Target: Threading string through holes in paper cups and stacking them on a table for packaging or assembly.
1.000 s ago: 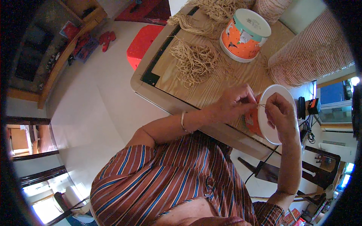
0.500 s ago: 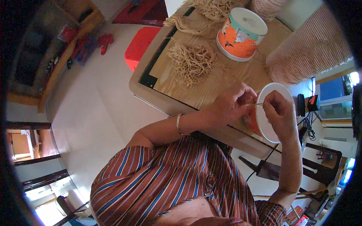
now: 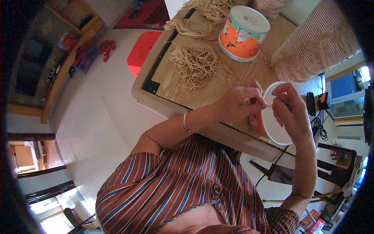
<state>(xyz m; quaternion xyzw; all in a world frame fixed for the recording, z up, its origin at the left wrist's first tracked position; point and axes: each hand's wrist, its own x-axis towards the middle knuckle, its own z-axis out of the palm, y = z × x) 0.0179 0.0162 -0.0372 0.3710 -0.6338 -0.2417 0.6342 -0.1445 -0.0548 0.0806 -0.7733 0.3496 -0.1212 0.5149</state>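
My left hand (image 3: 242, 102) and my right hand (image 3: 291, 113) meet fingertip to fingertip above the near edge of the table. Between them a short piece of tan string (image 3: 269, 105) is pinched from both sides. Right beneath my hands a paper tub (image 3: 272, 136), orange outside and white inside, lies tipped with its mouth turned to the right. Part of its rim is hidden by my right hand. Beyond my left hand a loose heap of tan strings (image 3: 191, 64) rests on the table. A stack of orange and green tubs (image 3: 241, 39) stands bottom up behind it.
A big ribbed stack (image 3: 311, 45) with tan fibres on it rises at the far right. More string bundles (image 3: 191, 27) lie along the table's back left. A red stool (image 3: 140, 52) stands beyond the table (image 3: 163, 84). Black cables (image 3: 320, 128) hang at the right.
The fingers of both hands have shifted slightly on the string, and my right fingers are raised and straighter. The whole view has moved a little.
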